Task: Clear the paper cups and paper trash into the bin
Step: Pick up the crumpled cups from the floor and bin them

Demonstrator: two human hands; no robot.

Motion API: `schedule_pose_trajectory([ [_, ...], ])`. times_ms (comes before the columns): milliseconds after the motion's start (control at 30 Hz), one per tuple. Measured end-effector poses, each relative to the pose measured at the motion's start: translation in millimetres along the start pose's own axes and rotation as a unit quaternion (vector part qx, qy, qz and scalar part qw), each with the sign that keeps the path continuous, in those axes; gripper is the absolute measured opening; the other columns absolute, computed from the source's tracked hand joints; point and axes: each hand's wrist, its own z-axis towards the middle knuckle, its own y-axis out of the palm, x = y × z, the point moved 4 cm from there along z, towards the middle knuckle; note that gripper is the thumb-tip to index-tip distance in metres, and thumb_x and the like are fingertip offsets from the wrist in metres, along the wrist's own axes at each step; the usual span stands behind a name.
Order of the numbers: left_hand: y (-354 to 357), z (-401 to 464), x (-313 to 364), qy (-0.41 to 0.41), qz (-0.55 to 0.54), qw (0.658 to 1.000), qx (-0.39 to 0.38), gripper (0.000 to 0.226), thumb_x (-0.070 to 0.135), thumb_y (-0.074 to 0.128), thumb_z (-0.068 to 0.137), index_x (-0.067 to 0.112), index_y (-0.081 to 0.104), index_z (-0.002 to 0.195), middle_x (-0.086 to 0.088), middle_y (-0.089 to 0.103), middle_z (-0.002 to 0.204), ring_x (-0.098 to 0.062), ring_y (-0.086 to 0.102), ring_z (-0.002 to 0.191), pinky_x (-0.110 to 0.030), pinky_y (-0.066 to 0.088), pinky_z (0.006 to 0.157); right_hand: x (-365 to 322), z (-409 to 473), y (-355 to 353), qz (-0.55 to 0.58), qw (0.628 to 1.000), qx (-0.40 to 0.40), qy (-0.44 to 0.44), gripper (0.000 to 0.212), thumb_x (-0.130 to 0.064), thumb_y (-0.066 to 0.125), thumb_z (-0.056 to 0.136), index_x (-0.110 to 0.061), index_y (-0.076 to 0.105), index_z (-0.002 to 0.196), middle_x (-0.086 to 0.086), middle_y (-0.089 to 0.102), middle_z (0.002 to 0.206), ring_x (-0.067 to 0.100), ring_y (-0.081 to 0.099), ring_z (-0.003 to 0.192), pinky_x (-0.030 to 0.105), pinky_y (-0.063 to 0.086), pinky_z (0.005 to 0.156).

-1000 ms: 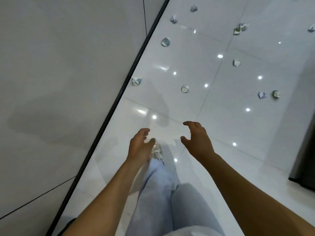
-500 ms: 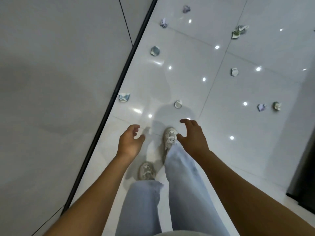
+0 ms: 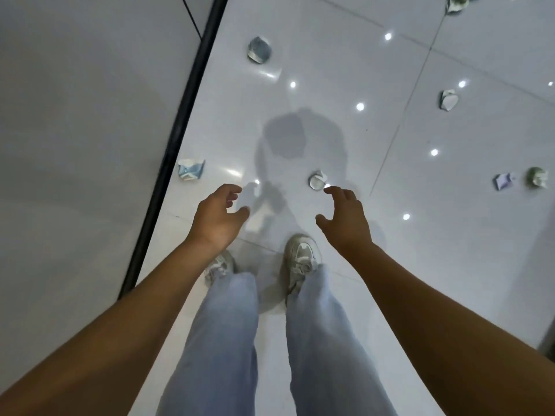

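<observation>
Both hands are loose and hold nothing: left hand, right hand. The small squashed white paper cup lies on the shiny white floor just past the right fingertips. It looks light and soft; pinch its bent rim.

Count: 7 crushed paper pieces on floor – nearest cup; 2 toward the black strip, left of it; 4 to its right. 2 hands, 2 shoes.
</observation>
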Motion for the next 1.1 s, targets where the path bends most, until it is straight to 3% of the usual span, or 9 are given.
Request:
schedule_pose_trajectory([
  [300, 49, 159, -87, 0.018, 0.030, 0.999, -0.021, 0.037, 0.018, 0.066, 0.086, 0.018, 0.056, 0.122, 0.001, 0.059, 0.121, -0.016, 0.056, 0.111, -0.030, 0.044, 0.097, 72, 149, 110, -0.017, 0.998, 0.051, 0.019, 0.060, -0.015, 0.067, 0.082, -0.017, 0.043, 0.138, 0.009, 0.038, 0.142, 0.032, 0.040, 0.123, 0.034, 0.041, 0.082],
  [467, 75, 227, -109, 0.031, 0.018, 0.999, -0.028, 0.036, 0.021, 0.066, 0.087, 0.020, 0.056, 0.121, 0.004, 0.059, 0.118, -0.012, 0.056, 0.108, -0.024, 0.042, 0.087, 96, 207, 162, -0.040, 0.998, 0.044, 0.025, 0.068, -0.017, 0.073, 0.078, -0.023, 0.041, 0.138, 0.007, 0.024, 0.151, 0.032, 0.027, 0.134, 0.040, 0.046, 0.086],
  [533, 84, 247, -111, 0.039, 0.023, 0.998, -0.032, 0.035, 0.021, 0.065, 0.088, 0.021, 0.056, 0.121, 0.004, 0.058, 0.117, -0.011, 0.055, 0.105, -0.022, 0.040, 0.082, 107, 218, 175, -0.057, 0.996, 0.061, 0.022, 0.063, -0.015, 0.071, 0.079, -0.022, 0.044, 0.136, 0.006, 0.029, 0.149, 0.032, 0.028, 0.132, 0.042, 0.049, 0.086],
  [700, 103, 278, -108, 0.058, 0.008, 0.997, -0.048, 0.034, 0.023, 0.065, 0.087, 0.021, 0.057, 0.120, 0.004, 0.059, 0.118, -0.011, 0.057, 0.105, -0.024, 0.042, 0.083, 126, 215, 186, -0.072, 0.991, 0.109, -0.005, 0.045, -0.009, 0.067, 0.082, -0.014, 0.054, 0.124, 0.004, 0.044, 0.134, 0.027, 0.039, 0.121, 0.029, 0.045, 0.080],
  [800, 115, 280, -101, 0.042, -0.044, 0.995, -0.085, 0.034, 0.023, 0.067, 0.086, 0.022, 0.059, 0.119, 0.003, 0.061, 0.116, -0.011, 0.059, 0.103, -0.020, 0.046, 0.074, 100, 214, 181, -0.023, 0.990, 0.114, -0.077, 0.052, -0.012, 0.070, 0.080, -0.014, 0.053, 0.129, 0.004, 0.047, 0.133, 0.026, 0.043, 0.119, 0.023, 0.039, 0.085],
  [933, 117, 279, -91, 0.024, -0.119, 0.980, -0.159, 0.039, 0.026, 0.073, 0.081, 0.025, 0.060, 0.117, -0.001, 0.064, 0.116, -0.015, 0.062, 0.106, -0.033, 0.050, 0.096, 21, 214, 176, 0.021, 0.976, 0.063, -0.208, 0.074, -0.022, 0.073, 0.082, -0.020, 0.033, 0.145, 0.000, 0.043, 0.143, 0.018, 0.039, 0.128, 0.030, 0.040, 0.102],
  [1100, 87, 279, -88, 0.034, -0.242, 0.953, -0.181, 0.044, 0.023, 0.067, 0.087, 0.017, 0.053, 0.128, -0.006, 0.068, 0.114, -0.018, 0.068, 0.101, -0.035, 0.051, 0.097, -48, 220, 174, -0.002, 0.950, 0.050, -0.309, 0.084, -0.021, 0.071, 0.084, -0.017, 0.021, 0.151, 0.002, 0.045, 0.143, 0.019, 0.040, 0.126, 0.023, 0.039, 0.093],
])
